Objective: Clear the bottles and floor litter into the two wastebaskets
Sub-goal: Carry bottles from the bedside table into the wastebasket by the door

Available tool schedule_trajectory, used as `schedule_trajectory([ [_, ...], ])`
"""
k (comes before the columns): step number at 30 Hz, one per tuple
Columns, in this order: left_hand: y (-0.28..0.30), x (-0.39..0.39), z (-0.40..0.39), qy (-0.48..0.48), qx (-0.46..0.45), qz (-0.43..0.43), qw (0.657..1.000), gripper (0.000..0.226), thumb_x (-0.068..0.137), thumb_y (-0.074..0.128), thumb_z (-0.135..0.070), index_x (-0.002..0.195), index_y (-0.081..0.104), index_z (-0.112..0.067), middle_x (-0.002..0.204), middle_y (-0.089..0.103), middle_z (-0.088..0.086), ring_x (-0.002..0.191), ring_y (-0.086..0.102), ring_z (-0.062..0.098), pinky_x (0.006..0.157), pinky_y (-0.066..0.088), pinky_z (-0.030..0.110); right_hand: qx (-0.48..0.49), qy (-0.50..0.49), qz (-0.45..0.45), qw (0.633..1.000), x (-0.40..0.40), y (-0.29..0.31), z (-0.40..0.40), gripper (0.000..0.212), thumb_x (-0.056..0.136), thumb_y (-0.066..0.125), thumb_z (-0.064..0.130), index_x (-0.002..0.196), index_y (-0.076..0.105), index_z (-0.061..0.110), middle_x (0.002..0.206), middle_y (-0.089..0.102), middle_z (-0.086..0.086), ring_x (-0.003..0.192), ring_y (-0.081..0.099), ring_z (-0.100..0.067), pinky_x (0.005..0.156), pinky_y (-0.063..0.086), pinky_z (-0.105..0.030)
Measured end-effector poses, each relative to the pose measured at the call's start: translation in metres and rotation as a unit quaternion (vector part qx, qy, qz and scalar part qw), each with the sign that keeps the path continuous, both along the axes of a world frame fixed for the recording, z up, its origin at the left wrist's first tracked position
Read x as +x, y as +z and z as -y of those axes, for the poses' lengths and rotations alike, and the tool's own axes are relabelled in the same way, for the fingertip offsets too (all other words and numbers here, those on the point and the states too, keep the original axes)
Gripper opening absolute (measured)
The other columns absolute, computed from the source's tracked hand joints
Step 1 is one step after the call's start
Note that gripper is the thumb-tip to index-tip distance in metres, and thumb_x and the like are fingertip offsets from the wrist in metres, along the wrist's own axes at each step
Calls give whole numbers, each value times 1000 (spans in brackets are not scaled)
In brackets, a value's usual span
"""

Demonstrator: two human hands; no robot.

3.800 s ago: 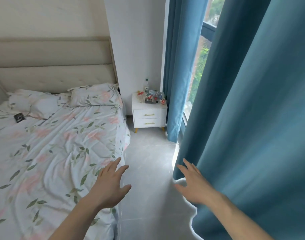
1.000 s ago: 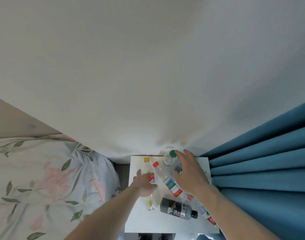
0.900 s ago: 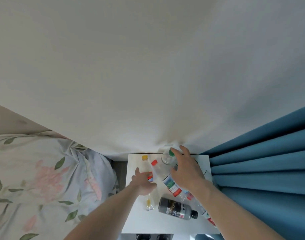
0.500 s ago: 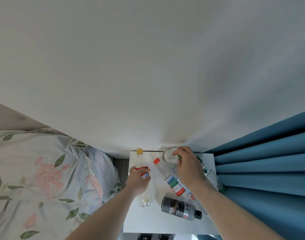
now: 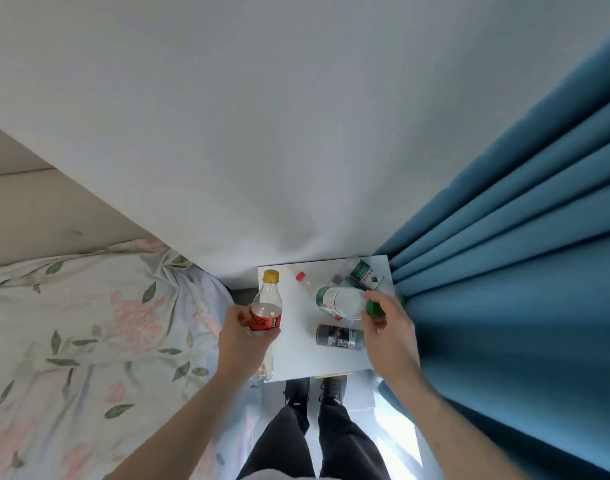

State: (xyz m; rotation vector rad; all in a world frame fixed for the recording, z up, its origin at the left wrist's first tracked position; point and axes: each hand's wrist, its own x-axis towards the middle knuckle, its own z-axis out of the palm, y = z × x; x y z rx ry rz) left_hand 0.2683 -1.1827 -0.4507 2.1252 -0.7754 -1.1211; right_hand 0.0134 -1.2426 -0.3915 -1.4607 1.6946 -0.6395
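Head view looked steeply down past a floral-covered bed (image 5: 89,323) on the left to a small white worktop (image 5: 296,362) wedged between the bed and a blue curtain (image 5: 521,271). Left hand (image 5: 241,337) was wrapped round the red label of a clear soda bottle (image 5: 267,306) with a yellow cap, held upright and lifted just off the worktop's left edge, seemingly so it could be carried off without tipping. Below that hand another clear bottle (image 5: 267,367) lay along the same edge, not yet picked up. Toward the middle a red-capped bottle (image 5: 302,278) lay flat, and in front of it a dark bottle (image 5: 340,337) lay on its side, both apart from either hand. Right hand (image 5: 386,327) pinched the green-capped neck of a clear water bottle (image 5: 338,303), tilted with its base swung out over the worktop, a grip that probably suited a light, empty bottle. Behind it a green-labelled bottle (image 5: 362,273) rested near the curtain. No wastebasket showed, so each hand held one bottle, likely ahead of a carry to the bins.
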Motion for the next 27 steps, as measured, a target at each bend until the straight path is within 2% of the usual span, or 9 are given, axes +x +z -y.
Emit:
schedule_trajectory([
  [4, 29, -15, -9, -79, -75, -15, 994, 72, 68, 93, -17, 115, 41, -34, 110, 63, -4, 93, 68, 11, 81, 57, 31, 34, -46, -14, 998, -20, 30, -47, 32, 92, 72, 15, 113, 66, 37, 106, 69, 19, 82, 69, -3, 82, 59, -25],
  [7, 48, -26, -7, -193, -107, 41, 975, 66, 72, 89, -23, 122, 48, -38, 117, 55, -13, 106, 59, 6, 87, 52, 32, 39, -79, -29, 996, -36, 45, -78, 32, 89, 76, 18, 111, 65, 39, 106, 70, 18, 76, 69, -3, 75, 59, -24],
  [11, 73, -46, -2, -328, -137, 70, 932, 61, 75, 86, -27, 124, 54, -43, 120, 51, -17, 108, 56, 6, 90, 51, 31, 36, -133, -49, 989, -56, 58, -118, 31, 88, 77, 21, 115, 68, 34, 95, 70, 19, 78, 66, 2, 65, 48, -6],
  [16, 100, -85, -4, -448, -177, 94, 871, 53, 76, 83, -50, 122, 58, -39, 112, 51, -26, 107, 49, 4, 88, 45, 27, 37, -211, -70, 974, -81, 70, -169, 29, 88, 76, 25, 113, 68, 38, 88, 67, 21, 71, 63, -1, 68, 53, -19],
  [18, 104, -99, -7, -477, -183, 98, 854, 52, 77, 83, -50, 121, 59, -38, 113, 53, -25, 109, 45, 3, 91, 41, 22, 39, -230, -74, 970, -88, 72, -187, 29, 88, 76, 25, 112, 68, 39, 92, 67, 21, 71, 63, -2, 68, 52, -20],
  [20, 107, -125, -19, -528, -199, 99, 820, 49, 76, 84, -42, 120, 60, -39, 116, 59, -21, 110, 49, 8, 96, 38, 16, 31, -255, -79, 963, -101, 78, -220, 30, 87, 75, 22, 110, 67, 41, 94, 67, 22, 74, 63, -3, 68, 51, -17],
  [22, 109, -149, -37, -571, -194, 92, 792, 49, 75, 84, -37, 119, 62, -39, 120, 62, -18, 113, 54, 11, 97, 43, 22, 29, -274, -88, 957, -114, 83, -257, 32, 87, 73, 21, 109, 66, 42, 93, 65, 25, 78, 62, 0, 66, 46, -12],
  [25, 116, -188, -78, -622, -195, 73, 755, 47, 71, 76, -47, 116, 62, -39, 119, 63, -19, 115, 58, 12, 98, 50, 34, 34, -308, -97, 946, -132, 92, -324, 32, 87, 71, 20, 110, 65, 42, 96, 63, 29, 78, 61, 1, 67, 43, -8],
  [27, 127, -213, -114, -643, -204, 66, 735, 48, 72, 76, -48, 117, 61, -39, 120, 61, -20, 116, 57, 10, 100, 48, 34, 35, -341, -94, 935, -142, 97, -374, 32, 86, 71, 20, 110, 66, 40, 97, 64, 27, 78, 62, 0, 67, 41, -6],
])
